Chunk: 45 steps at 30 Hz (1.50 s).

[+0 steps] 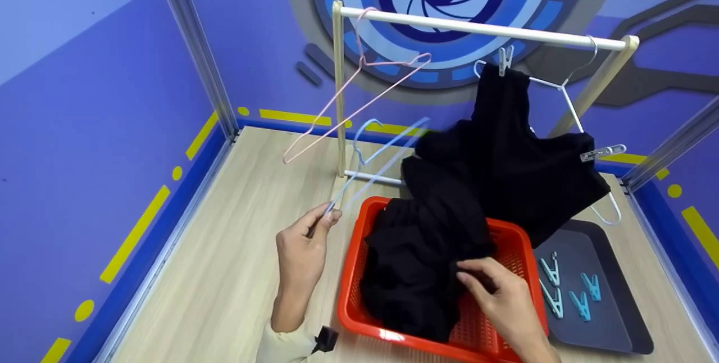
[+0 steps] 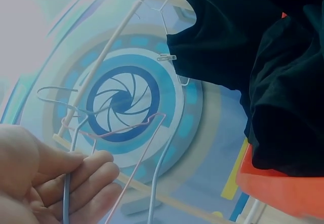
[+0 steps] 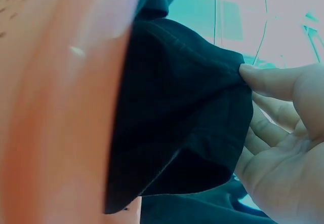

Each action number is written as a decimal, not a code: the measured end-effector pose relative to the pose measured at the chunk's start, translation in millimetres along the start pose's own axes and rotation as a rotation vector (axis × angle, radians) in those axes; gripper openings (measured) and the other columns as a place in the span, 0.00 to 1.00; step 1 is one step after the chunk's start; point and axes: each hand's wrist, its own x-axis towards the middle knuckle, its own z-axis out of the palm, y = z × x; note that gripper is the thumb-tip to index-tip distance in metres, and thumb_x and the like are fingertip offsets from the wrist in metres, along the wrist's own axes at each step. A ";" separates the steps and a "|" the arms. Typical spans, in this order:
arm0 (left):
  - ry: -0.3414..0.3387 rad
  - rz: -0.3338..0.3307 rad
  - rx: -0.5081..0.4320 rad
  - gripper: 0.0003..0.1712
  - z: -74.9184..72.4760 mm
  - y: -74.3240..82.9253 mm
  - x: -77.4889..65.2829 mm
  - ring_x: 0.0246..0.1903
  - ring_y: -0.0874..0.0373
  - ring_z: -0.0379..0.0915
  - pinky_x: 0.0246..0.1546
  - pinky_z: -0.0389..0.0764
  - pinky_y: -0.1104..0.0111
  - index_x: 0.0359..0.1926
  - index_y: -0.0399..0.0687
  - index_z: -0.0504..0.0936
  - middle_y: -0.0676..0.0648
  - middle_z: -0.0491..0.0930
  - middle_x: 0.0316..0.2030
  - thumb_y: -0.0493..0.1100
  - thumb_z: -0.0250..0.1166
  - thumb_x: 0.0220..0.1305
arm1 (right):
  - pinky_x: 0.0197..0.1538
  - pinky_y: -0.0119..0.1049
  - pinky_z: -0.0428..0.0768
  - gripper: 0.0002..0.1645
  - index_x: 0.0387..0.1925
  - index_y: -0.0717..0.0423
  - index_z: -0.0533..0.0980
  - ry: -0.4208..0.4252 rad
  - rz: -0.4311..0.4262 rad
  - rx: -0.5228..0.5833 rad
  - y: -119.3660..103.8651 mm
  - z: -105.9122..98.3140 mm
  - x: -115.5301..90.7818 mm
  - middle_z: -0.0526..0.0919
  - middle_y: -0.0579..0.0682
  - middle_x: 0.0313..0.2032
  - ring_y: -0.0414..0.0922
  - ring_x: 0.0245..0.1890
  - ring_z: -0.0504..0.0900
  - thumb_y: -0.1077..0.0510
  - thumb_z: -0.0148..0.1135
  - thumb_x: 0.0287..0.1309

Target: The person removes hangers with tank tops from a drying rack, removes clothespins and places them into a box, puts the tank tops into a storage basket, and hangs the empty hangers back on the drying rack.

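My left hand [image 1: 306, 245] pinches one end of a light blue hanger [image 1: 387, 144], which tilts up toward the rack. In the left wrist view the hanger's wire [image 2: 66, 196] passes between thumb and fingers. At the red basket, my right hand [image 1: 500, 290] pinches the edge of a black garment [image 1: 415, 273]; the right wrist view shows an open hem of the black cloth [image 3: 202, 102] between thumb and fingertips. That garment lies bunched in the red basket [image 1: 351, 295]. Another black garment [image 1: 505, 166] hangs on a white hanger, with a clothespin [image 1: 505, 60] at each shoulder.
A wooden rack with a white rail [image 1: 477, 27] stands behind the basket. From its left end hangs a pink hanger [image 1: 359, 110]. A dark grey tray [image 1: 612, 329] at the right holds several teal clothespins [image 1: 581, 305]. Blue partition walls [image 1: 101, 99] enclose the wooden tabletop [image 1: 224, 239].
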 end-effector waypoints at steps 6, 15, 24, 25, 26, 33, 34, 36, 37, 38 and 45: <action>0.014 -0.039 -0.009 0.11 2.4 -10.7 3.2 0.36 0.49 0.84 0.40 0.82 0.68 0.46 0.30 0.84 0.39 0.86 0.34 0.28 0.63 0.62 | 0.44 0.20 0.74 0.16 0.40 0.46 0.83 -0.002 -0.027 -0.023 -0.2 5.8 -1.7 0.84 0.37 0.39 0.37 0.41 0.82 0.65 0.73 0.49; 0.011 -0.055 -0.030 0.12 6.2 -32.8 3.9 0.37 0.60 0.84 0.40 0.81 0.71 0.48 0.40 0.85 0.49 0.87 0.34 0.35 0.65 0.64 | 0.43 0.21 0.75 0.20 0.39 0.40 0.83 -0.012 0.008 -0.023 -1.9 11.2 -8.0 0.83 0.33 0.38 0.37 0.39 0.82 0.66 0.74 0.47; 0.009 -0.032 -0.061 0.11 8.9 -34.4 4.9 0.36 0.59 0.84 0.40 0.82 0.70 0.47 0.40 0.86 0.48 0.87 0.34 0.35 0.65 0.63 | 0.43 0.23 0.75 0.15 0.39 0.42 0.83 -0.096 -0.024 -0.012 0.1 10.9 -10.1 0.83 0.35 0.37 0.37 0.39 0.82 0.63 0.73 0.50; 0.010 -0.031 -0.062 0.11 9.2 -34.5 5.0 0.36 0.59 0.84 0.40 0.81 0.70 0.47 0.40 0.86 0.48 0.87 0.34 0.35 0.65 0.63 | 0.43 0.23 0.76 0.15 0.39 0.41 0.83 -0.103 -0.023 -0.015 0.3 11.2 -10.4 0.83 0.34 0.37 0.36 0.39 0.82 0.62 0.73 0.50; 0.010 -0.033 -0.063 0.11 9.5 -34.6 5.0 0.36 0.59 0.84 0.40 0.81 0.70 0.47 0.40 0.86 0.48 0.87 0.34 0.35 0.66 0.63 | 0.43 0.23 0.76 0.15 0.38 0.41 0.83 -0.110 -0.022 -0.014 0.5 11.5 -10.7 0.83 0.34 0.37 0.36 0.39 0.82 0.62 0.73 0.50; 0.001 -0.039 -0.073 0.11 11.8 -36.4 5.6 0.36 0.59 0.84 0.40 0.82 0.69 0.47 0.39 0.85 0.47 0.87 0.33 0.34 0.65 0.64 | 0.43 0.23 0.75 0.11 0.39 0.43 0.82 -0.218 -0.060 0.021 4.0 15.2 -13.9 0.83 0.34 0.37 0.37 0.38 0.82 0.59 0.72 0.52; 0.000 -0.041 -0.071 0.11 12.1 -36.6 5.8 0.36 0.59 0.84 0.40 0.82 0.69 0.47 0.39 0.85 0.48 0.87 0.33 0.34 0.64 0.64 | 0.42 0.23 0.75 0.10 0.39 0.43 0.82 -0.247 -0.059 0.023 4.3 15.1 -14.4 0.83 0.34 0.37 0.36 0.38 0.82 0.57 0.72 0.54; -0.001 -0.044 -0.062 0.12 12.6 -36.8 6.0 0.36 0.60 0.84 0.40 0.82 0.69 0.47 0.39 0.85 0.48 0.87 0.33 0.33 0.64 0.64 | 0.40 0.26 0.78 0.08 0.40 0.44 0.82 -0.306 -0.046 0.034 4.6 14.0 -14.6 0.83 0.35 0.37 0.35 0.36 0.82 0.53 0.70 0.56; -0.002 -0.045 -0.056 0.12 13.0 -36.8 6.0 0.36 0.60 0.84 0.40 0.82 0.70 0.47 0.39 0.85 0.49 0.87 0.33 0.33 0.64 0.64 | 0.38 0.27 0.79 0.08 0.40 0.44 0.82 -0.330 -0.032 0.038 4.6 13.1 -14.3 0.83 0.35 0.37 0.34 0.35 0.82 0.52 0.69 0.57; -0.002 -0.048 -0.054 0.12 13.3 -36.9 6.0 0.36 0.60 0.84 0.40 0.82 0.70 0.47 0.39 0.85 0.49 0.87 0.33 0.33 0.64 0.64 | 0.38 0.29 0.80 0.08 0.40 0.45 0.82 -0.346 -0.021 0.041 4.6 11.8 -13.4 0.83 0.35 0.37 0.34 0.35 0.82 0.51 0.68 0.58; -0.002 -0.045 -0.048 0.11 15.8 -35.7 6.4 0.36 0.60 0.84 0.40 0.82 0.70 0.47 0.40 0.86 0.49 0.87 0.33 0.33 0.65 0.63 | 0.38 0.34 0.82 0.08 0.40 0.49 0.82 -0.313 -0.025 0.009 4.0 -2.9 7.4 0.83 0.38 0.38 0.35 0.36 0.82 0.53 0.69 0.58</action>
